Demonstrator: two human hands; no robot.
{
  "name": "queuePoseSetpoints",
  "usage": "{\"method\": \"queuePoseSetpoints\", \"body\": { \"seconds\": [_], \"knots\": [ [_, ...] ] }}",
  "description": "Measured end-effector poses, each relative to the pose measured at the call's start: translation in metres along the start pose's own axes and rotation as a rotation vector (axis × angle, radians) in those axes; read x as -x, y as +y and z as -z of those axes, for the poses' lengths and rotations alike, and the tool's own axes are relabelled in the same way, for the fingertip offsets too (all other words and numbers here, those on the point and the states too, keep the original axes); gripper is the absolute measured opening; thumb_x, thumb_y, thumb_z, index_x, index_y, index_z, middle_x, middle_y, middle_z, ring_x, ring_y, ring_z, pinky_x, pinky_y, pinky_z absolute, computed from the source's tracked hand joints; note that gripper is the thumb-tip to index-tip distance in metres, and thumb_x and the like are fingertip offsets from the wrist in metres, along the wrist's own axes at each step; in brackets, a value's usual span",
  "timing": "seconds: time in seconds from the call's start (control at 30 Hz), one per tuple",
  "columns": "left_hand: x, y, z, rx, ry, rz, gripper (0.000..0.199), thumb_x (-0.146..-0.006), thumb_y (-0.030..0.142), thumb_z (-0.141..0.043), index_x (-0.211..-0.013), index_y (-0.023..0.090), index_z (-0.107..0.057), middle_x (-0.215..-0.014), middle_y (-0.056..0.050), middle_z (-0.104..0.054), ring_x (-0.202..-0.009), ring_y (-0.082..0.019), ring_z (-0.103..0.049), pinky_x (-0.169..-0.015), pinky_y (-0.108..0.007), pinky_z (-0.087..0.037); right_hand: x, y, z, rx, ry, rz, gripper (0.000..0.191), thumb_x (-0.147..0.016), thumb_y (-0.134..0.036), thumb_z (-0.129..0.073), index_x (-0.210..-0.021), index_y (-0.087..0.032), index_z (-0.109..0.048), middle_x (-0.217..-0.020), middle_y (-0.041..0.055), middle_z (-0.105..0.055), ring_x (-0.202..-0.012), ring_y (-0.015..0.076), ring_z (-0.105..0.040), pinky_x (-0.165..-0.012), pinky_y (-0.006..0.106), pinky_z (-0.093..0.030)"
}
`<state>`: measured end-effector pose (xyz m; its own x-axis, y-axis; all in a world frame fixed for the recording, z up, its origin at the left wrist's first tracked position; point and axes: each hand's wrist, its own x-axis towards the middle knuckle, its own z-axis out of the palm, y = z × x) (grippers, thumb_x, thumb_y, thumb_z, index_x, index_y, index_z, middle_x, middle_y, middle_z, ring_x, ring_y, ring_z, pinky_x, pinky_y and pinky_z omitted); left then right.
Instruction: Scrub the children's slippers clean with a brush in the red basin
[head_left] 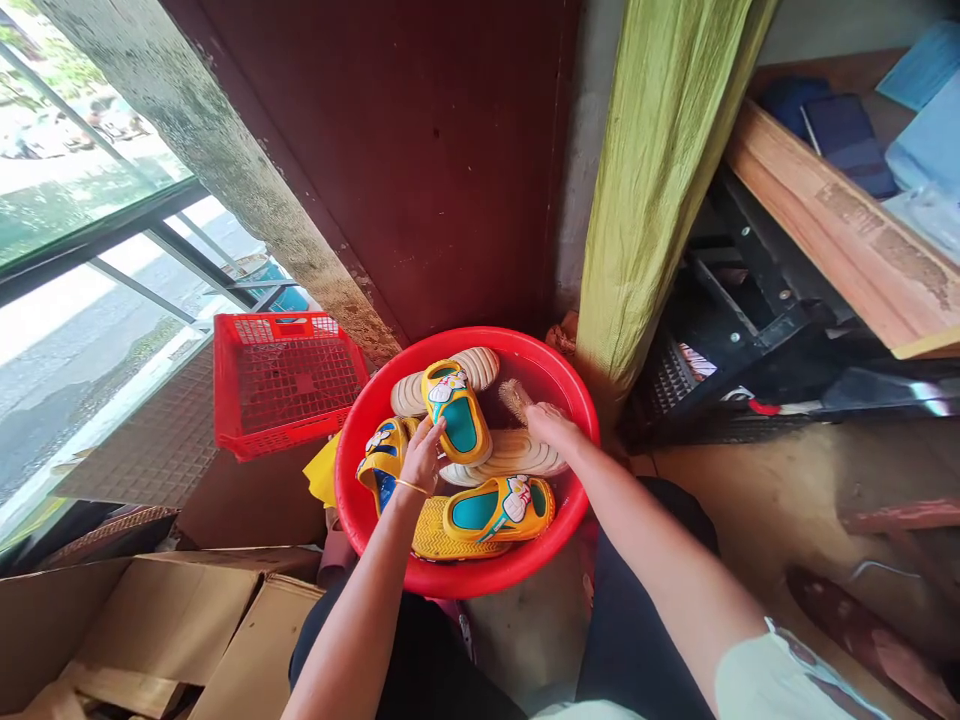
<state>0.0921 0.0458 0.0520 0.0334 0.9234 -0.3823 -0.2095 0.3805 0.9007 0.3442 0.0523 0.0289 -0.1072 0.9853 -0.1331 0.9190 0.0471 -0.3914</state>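
Note:
My left hand (pixel 421 460) is closed on the edge of a yellow clog (pixel 459 415) with a teal insole and a white cartoon figure on its strap. The clog is tilted up over a red basin (pixel 480 578). At the right inside the basin, my right hand (pixel 552 424) grips a scrub brush (pixel 514 400) with brown bristles; its handle is hidden in the fingers. Around the hands lie a second yellow clog (pixel 499 508), a yellow sandal with blue insole (pixel 384 460), an upturned yellow sole (pixel 442 535) and pale ribbed soles (pixel 510 455).
Left of the basin stands a red plastic crate (pixel 292 385), with open cardboard boxes (pixel 165 620) nearer me. A dark red door panel (pixel 420 150) rises behind. To the right hang a green curtain (pixel 652 180) and a wooden desk (pixel 847 220) on a black frame.

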Motion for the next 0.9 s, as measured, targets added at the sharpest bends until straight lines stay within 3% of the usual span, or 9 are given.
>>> {"method": "queuePoseSetpoints", "body": {
  "seconds": [0.13,0.27,0.37,0.47,0.53,0.63,0.7,0.8,0.9],
  "knots": [
    [-0.006,0.004,0.003,0.115,0.071,-0.094,0.05,-0.072,0.049,-0.084,-0.11,0.019,-0.07,-0.094,-0.004,-0.074,-0.077,-0.017,-0.071,-0.068,-0.028,-0.059,0.008,-0.011,0.02,-0.007,0.001,0.03,0.046,-0.097,-0.014,-0.043,-0.136,-0.018,-0.067,-0.111,0.0147,-0.076,-0.106,0.0259,-0.071,-0.095,0.039,-0.052],
    [-0.011,0.004,-0.002,0.165,0.132,-0.233,0.051,-0.075,0.051,-0.082,-0.112,0.019,-0.071,-0.097,-0.003,-0.075,-0.078,-0.016,-0.069,-0.072,-0.027,-0.058,0.025,-0.028,0.053,-0.215,0.097,0.235,0.049,-0.099,-0.024,-0.047,-0.146,-0.022,-0.06,-0.13,0.0104,-0.073,-0.118,0.0231,-0.066,-0.103,0.036,-0.049],
    [-0.013,0.001,-0.006,0.179,0.173,-0.262,0.049,-0.079,0.053,-0.079,-0.115,0.021,-0.072,-0.105,-0.005,-0.076,-0.086,-0.018,-0.07,-0.074,-0.027,-0.058,0.043,-0.043,0.065,-0.281,-0.036,0.404,0.046,-0.098,-0.028,-0.052,-0.143,-0.027,-0.063,-0.133,0.0046,-0.072,-0.115,0.0217,-0.068,-0.098,0.032,-0.051],
    [-0.014,-0.003,-0.009,0.14,0.178,-0.33,0.053,-0.081,0.054,-0.076,-0.123,0.022,-0.071,-0.121,-0.007,-0.073,-0.103,-0.021,-0.069,-0.081,-0.028,-0.058,0.056,-0.057,0.067,-0.142,-0.212,0.458,0.042,-0.099,-0.03,-0.055,-0.14,-0.034,-0.065,-0.121,0.0019,-0.076,-0.105,0.0213,-0.07,-0.09,0.029,-0.05],
    [-0.012,-0.006,-0.011,0.044,0.134,-0.39,0.062,-0.081,0.055,-0.077,-0.133,0.023,-0.067,-0.125,-0.007,-0.072,-0.107,-0.022,-0.068,-0.083,-0.027,-0.057,0.058,-0.064,0.066,-0.039,-0.219,0.386,0.042,-0.103,-0.031,-0.05,-0.143,-0.034,-0.062,-0.118,0.0049,-0.076,-0.104,0.0225,-0.071,-0.088,0.029,-0.05],
    [-0.006,-0.01,-0.016,-0.09,0.055,-0.399,0.077,-0.078,0.056,-0.08,-0.143,0.021,-0.06,-0.112,-0.006,-0.074,-0.091,-0.018,-0.068,-0.074,-0.024,-0.054,0.05,-0.072,0.063,0.026,-0.167,0.222,0.045,-0.106,-0.033,-0.041,-0.149,-0.031,-0.055,-0.122,0.0099,-0.072,-0.108,0.0247,-0.069,-0.085,0.031,-0.05],
    [-0.002,-0.012,-0.019,-0.121,0.035,-0.363,0.082,-0.076,0.056,-0.082,-0.147,0.02,-0.057,-0.102,-0.004,-0.074,-0.079,-0.015,-0.066,-0.065,-0.022,-0.051,0.043,-0.075,0.059,-0.012,-0.126,0.187,0.045,-0.107,-0.031,-0.039,-0.15,-0.029,-0.053,-0.127,0.0099,-0.071,-0.112,0.024,-0.067,-0.088,0.03,-0.05],
    [0.0,-0.014,-0.016,-0.099,0.044,-0.315,0.08,-0.077,0.056,-0.081,-0.145,0.02,-0.059,-0.098,-0.004,-0.074,-0.075,-0.015,-0.066,-0.061,-0.022,-0.05,0.039,-0.074,0.056,-0.138,-0.133,0.278,0.041,-0.106,-0.028,-0.044,-0.143,-0.026,-0.061,-0.126,0.0077,-0.073,-0.109,0.0217,-0.067,-0.089,0.028,-0.047],
    [-0.008,-0.015,-0.005,-0.028,0.083,-0.32,0.072,-0.078,0.057,-0.077,-0.138,0.02,-0.063,-0.108,-0.007,-0.075,-0.087,-0.02,-0.07,-0.072,-0.027,-0.055,0.047,-0.067,0.059,-0.205,-0.259,0.434,0.036,-0.103,-0.027,-0.05,-0.134,-0.025,-0.068,-0.118,0.0059,-0.075,-0.103,0.0211,-0.068,-0.087,0.028,-0.046]
  ]
}}
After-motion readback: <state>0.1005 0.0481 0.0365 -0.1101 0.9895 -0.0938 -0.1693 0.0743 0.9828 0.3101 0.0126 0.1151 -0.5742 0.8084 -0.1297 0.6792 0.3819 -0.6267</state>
